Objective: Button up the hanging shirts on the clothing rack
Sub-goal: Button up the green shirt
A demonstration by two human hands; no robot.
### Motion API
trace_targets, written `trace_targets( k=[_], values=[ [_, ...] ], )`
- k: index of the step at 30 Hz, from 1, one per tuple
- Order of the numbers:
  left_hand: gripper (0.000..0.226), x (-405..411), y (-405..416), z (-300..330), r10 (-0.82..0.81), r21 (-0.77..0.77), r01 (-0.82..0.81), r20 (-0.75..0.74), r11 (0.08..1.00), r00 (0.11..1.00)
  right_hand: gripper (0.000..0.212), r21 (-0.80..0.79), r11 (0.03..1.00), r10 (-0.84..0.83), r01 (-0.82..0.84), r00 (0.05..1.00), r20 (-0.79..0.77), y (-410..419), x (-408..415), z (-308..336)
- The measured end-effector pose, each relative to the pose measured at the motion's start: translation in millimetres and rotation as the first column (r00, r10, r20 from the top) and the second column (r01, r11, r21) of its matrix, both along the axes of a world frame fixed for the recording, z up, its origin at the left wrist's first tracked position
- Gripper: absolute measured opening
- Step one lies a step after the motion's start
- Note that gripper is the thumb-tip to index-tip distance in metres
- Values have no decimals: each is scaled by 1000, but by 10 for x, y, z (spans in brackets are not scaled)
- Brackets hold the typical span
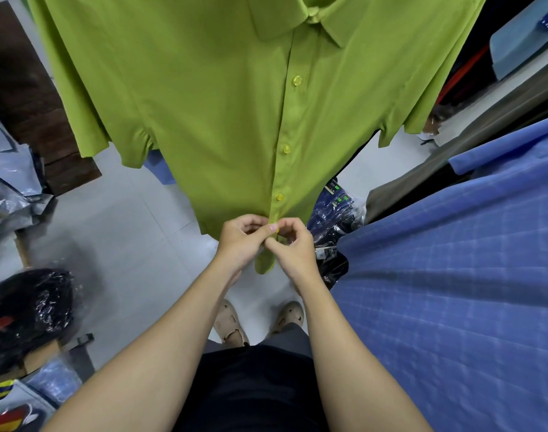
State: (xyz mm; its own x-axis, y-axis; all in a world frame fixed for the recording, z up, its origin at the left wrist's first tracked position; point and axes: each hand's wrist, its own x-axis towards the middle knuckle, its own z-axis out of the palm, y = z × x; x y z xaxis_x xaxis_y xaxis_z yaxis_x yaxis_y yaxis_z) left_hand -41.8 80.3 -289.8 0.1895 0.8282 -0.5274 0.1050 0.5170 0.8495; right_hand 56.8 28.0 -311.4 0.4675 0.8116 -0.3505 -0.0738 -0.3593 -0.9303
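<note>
Fingers [274, 227] of both hands curled in tight, pinching the front placket of the green shirt [222, 113] near its bottom hem. Left hand [240, 241] gripping the cloth from one side, thumb tip pressed against the placket edge; right hand [293, 244] gripping from the other side, knuckles bent, thumb tucked under. Cannot tell whether a button sits between the fingertips, since the hands cover that spot.

From the head view, only one camera to go by. Just above the fingers, three yellow buttons [279, 197] already through their holes, running up the placket toward the collar [313, 18], which also looks closed. Directly below the fingers, a short tail of hem hanging free. Off to the right of the fingers, a blue checked shirt [453, 275] hanging close by, likely next on the rack. Beyond the fingers and slightly right, dark packaged garments [331, 219] stacked on the floor. Far below the fingers, pale shoes [232, 325] on grey tiles.

Probably the last button on this shirt. Thin, light, soft fabric, swinging freely on its hanger and giving no resistance, so best held on both placket edges right beside the buttonhole, keeping the cloth taut. Small, smooth buttons likely slippery; pinch by the rim and tilt through the hole.
</note>
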Motion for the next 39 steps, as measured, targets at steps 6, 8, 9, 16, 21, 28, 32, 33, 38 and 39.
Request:
trace_targets(
  k=[6, 8, 9, 16, 21, 28, 32, 33, 38, 39],
  values=[
    [26, -184, -83, -228, -60, -19, 59, -92, 998, 994, 25, -47, 999, -21, 20, 999, -29, 6, -35, -143],
    [29, -232, -148, -325, -91, -16, 90, -134, 996, 987, 26, -81, 996, -41, 37, 998, -50, -45, -62, -214],
    [29, -251, -183, -377, -99, -22, 97, -152, 995, 983, 27, -100, 994, -55, 48, 996, -67, -76, -76, -253],
    [26, -287, -288, -546, -167, 6, 171, -179, 985, 970, 20, -205, 977, -88, 65, 991, -103, -323, -169, -392],
    [23, -255, -364, -570, -145, 16, 152, -221, 988, 964, 17, -184, 975, -153, 128, 980, -126, -474, -168, -403],
    [17, -279, -566, -534, 7, 63, 7, -212, 998, 977, 7, -185, 975, -135, 119, 988, -79, -660, -141, -469],
    [12, -252, -713, -482, 71, 19, -69, -158, 997, 985, 10, -147, 985, -95, 87, 994, -46, -756, -124, -409],
    [12, -239, -753, -477, 68, 15, -67, -140, 998, 988, 11, -131, 988, -89, 82, 995, -46, -784, -119, -387],
    [16, -181, -946, -461, 51, 87, -38, -157, 996, 986, 21, -72, 997, -33, 34, 999, 18, -886, -98, -303],
    [16, -170, -981, -452, 65, 105, -47, -172, 993, 983, 20, -66, 997, -25, 27, 999, 21, -903, -96, -288]
  ],
)
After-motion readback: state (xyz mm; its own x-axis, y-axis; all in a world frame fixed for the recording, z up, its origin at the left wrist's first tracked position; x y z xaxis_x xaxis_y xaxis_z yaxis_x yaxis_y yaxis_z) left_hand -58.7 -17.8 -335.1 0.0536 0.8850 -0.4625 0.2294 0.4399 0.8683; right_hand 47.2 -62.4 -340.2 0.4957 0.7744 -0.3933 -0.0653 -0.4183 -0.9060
